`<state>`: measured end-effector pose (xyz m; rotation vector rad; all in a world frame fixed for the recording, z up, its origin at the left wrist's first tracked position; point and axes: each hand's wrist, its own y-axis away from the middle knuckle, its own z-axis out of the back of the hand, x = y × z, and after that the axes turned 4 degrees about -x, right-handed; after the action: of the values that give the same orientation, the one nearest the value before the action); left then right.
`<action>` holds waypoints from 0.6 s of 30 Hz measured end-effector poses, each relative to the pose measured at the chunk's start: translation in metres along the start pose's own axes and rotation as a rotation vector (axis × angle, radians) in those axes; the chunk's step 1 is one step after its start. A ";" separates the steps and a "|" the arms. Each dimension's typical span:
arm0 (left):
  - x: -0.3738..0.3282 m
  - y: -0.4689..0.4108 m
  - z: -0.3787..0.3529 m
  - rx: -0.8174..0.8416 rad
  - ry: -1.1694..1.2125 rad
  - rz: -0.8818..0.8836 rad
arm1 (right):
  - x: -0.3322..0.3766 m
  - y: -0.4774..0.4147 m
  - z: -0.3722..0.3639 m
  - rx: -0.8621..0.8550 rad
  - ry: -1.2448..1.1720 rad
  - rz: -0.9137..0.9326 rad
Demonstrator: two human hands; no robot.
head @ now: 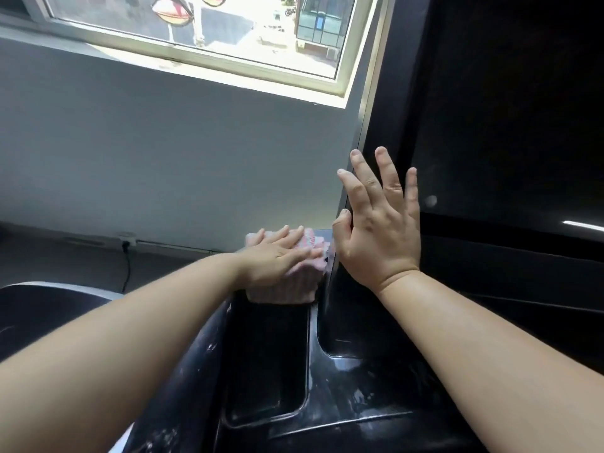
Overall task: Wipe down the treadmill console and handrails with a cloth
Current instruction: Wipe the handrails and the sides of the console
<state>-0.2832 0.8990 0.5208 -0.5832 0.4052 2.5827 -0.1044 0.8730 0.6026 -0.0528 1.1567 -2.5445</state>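
Note:
A pink cloth (287, 291) lies on the far end of the black treadmill console's left tray (268, 364). My left hand (277, 256) presses flat on the cloth with straight fingers. My right hand (379, 223) rests with spread fingers against the left edge of the dark console screen (510, 142), thumb at the screen's side edge. The glossy console surface (353, 403) below shows streaks and smears.
A grey wall (163, 142) stands behind the console, with a window (209, 24) above. A wall socket with a black cable (125, 256) sits low on the left. Part of another machine's dark curved body (42, 308) shows at the left edge.

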 end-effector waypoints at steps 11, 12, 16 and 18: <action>-0.007 -0.022 -0.007 -0.153 -0.232 0.021 | 0.003 -0.001 0.000 -0.003 0.039 -0.003; -0.016 -0.031 0.000 -0.137 -0.197 0.021 | 0.003 -0.001 0.000 -0.010 0.029 -0.004; -0.039 -0.053 0.018 0.148 0.381 0.081 | 0.003 0.001 0.000 -0.033 0.010 -0.003; -0.036 -0.055 0.017 0.185 0.466 0.112 | 0.002 0.001 -0.001 -0.041 -0.007 0.004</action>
<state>-0.2328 0.9387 0.5423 -1.1235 0.8387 2.4582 -0.1064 0.8724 0.6012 -0.0690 1.2048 -2.5153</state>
